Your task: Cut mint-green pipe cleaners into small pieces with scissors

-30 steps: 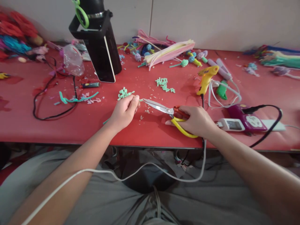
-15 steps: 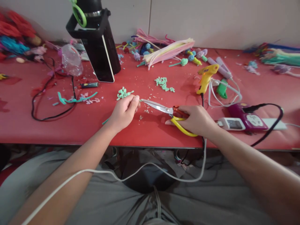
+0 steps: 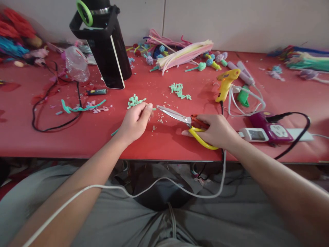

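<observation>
My left hand [image 3: 138, 118] pinches a green pipe cleaner [image 3: 154, 109], whose short tip pokes out past the thumb; a teal length also shows beneath the wrist. In my right hand [image 3: 218, 130] are scissors [image 3: 177, 116] with one orange and one yellow handle. Their blades point left and end just short of the pipe cleaner's tip, apart from it. Behind my left hand lies a pile of short cut green pieces [image 3: 135, 101]. A second cut pile [image 3: 179, 91] rests farther back, right of the first. Tiny pale scraps [image 3: 160, 120] dot the red table under the blades.
A yellow glue gun [image 3: 227, 84] stands behind my right hand, near a purple power strip [image 3: 272, 128] with cords. At the back are a black tumbler [image 3: 108, 51], a clear plastic bottle [image 3: 76, 64] and a pipe cleaner bundle [image 3: 185, 56]. A white cable [image 3: 164, 179] crosses my lap.
The scissor blades have drawn back slightly to the right, leaving a small gap to the pipe cleaner's tip. My left hand stays almost in place.
</observation>
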The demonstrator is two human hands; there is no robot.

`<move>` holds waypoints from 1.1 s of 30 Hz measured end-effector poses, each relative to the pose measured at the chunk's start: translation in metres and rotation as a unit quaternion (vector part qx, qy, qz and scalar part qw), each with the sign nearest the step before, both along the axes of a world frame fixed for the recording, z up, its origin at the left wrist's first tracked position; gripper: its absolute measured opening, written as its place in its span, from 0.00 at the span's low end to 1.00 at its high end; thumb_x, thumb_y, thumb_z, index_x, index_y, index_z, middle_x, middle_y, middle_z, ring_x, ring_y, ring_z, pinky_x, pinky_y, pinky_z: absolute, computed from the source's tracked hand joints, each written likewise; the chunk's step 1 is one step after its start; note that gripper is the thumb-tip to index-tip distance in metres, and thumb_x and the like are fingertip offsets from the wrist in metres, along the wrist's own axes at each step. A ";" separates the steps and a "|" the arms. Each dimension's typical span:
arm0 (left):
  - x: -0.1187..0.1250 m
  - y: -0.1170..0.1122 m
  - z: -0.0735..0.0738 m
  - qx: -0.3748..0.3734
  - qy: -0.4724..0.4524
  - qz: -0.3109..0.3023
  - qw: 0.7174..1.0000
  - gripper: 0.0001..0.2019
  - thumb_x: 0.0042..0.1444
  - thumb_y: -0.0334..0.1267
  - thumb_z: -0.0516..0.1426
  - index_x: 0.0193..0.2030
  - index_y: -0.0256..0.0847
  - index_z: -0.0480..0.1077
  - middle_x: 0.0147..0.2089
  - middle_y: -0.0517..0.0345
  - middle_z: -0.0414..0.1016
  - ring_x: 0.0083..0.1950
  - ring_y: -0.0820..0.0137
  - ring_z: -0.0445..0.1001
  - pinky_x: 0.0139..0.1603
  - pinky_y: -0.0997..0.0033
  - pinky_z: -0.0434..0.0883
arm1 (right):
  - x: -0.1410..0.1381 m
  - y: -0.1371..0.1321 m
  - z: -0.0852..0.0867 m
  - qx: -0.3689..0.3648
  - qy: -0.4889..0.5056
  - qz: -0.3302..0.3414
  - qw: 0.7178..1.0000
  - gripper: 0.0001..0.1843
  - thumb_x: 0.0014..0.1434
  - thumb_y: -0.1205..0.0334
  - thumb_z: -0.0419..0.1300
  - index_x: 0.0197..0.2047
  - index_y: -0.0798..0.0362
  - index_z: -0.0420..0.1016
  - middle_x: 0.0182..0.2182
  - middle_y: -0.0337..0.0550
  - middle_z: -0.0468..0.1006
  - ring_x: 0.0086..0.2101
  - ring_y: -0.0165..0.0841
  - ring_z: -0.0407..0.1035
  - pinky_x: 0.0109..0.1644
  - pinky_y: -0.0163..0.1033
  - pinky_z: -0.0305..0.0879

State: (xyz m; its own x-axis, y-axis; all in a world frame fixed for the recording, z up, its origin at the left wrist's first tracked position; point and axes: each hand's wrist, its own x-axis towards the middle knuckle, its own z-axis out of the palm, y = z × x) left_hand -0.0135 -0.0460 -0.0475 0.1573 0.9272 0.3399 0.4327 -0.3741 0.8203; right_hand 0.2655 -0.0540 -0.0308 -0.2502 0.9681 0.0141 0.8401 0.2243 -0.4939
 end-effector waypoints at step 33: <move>0.001 -0.002 0.004 0.008 -0.009 0.000 1.000 0.24 0.70 0.58 0.52 0.29 0.43 0.65 0.22 0.62 0.63 0.24 0.73 0.63 0.27 0.68 0.62 | 0.001 0.006 0.001 -0.022 -0.021 0.016 0.999 0.41 0.44 0.18 0.63 0.22 0.49 0.57 0.19 0.33 0.54 0.25 0.29 0.48 0.29 0.40 0.45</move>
